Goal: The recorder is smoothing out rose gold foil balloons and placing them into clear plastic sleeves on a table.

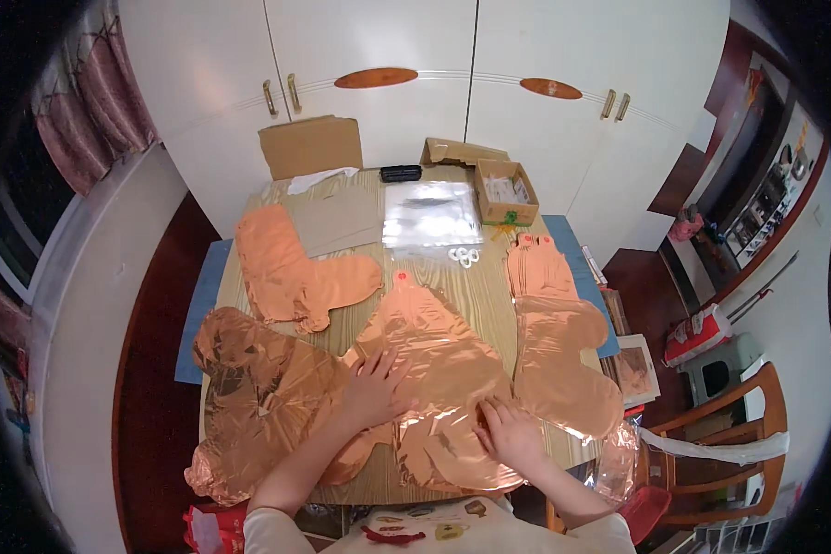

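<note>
White cabinet doors (379,37) with brass-coloured handles (294,93) span the far side. A pink curtain (115,97) hangs at the far left. At right, a wooden chair (774,397) stands near a red-and-white bag (697,335).

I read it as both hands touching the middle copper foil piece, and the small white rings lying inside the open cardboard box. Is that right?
Not quite: the head view shows the small white rings outside the open cardboard box, near the front edge of the shiny plastic sheets.
</note>
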Demonstrator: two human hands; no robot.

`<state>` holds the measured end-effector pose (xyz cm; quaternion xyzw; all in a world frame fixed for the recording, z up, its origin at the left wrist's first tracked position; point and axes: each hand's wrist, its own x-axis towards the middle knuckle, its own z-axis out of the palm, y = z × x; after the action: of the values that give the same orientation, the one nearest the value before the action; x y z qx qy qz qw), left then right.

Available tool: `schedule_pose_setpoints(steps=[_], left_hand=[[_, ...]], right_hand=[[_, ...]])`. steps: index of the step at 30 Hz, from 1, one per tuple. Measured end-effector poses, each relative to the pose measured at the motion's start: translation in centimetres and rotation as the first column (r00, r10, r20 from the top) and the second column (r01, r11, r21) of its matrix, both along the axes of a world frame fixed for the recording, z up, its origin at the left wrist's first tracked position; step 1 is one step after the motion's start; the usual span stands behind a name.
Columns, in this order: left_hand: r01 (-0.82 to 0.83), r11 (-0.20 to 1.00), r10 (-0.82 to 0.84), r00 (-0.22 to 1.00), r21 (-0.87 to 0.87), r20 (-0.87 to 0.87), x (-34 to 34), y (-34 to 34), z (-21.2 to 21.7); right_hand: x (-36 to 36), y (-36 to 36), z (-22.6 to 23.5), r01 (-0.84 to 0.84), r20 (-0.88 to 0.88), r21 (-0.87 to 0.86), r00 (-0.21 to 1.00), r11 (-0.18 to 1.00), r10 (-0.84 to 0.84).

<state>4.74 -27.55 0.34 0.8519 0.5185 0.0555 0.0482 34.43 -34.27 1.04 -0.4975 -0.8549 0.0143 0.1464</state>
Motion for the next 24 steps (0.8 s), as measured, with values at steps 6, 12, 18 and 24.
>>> schedule_pose_setpoints(steps=[6, 12, 18, 24], left_hand=[[-0.060, 0.996, 0.057, 0.997, -0.065, -0.046, 0.6, 1.8, 1.3], [-0.051, 0.998, 0.049, 0.997, -0.041, -0.053, 0.3, 1.7, 0.7], [-0.050, 0.996, 0.046, 0.997, -0.079, -0.056, 0.0, 1.0, 0.5], [-0.046, 0.996, 0.043, 0.998, -0.078, -0.042, -0.1, 1.0, 0.7]], right_hand=[[0.7, 0.5, -0.3, -0.028, -0.044, -0.037, 0.999, 0.999, 0.027], [0.8, 0.5, 0.5, -0.015, 0.024, -0.036, 1.000, 0.999, 0.016], [0.6, 0.4, 0.6, -0.023, 0.054, 0.004, 0.998, 1.000, 0.023], [0.6, 0.6, 0.3, -0.038, 0.055, 0.024, 0.998, 0.999, 0.037]])
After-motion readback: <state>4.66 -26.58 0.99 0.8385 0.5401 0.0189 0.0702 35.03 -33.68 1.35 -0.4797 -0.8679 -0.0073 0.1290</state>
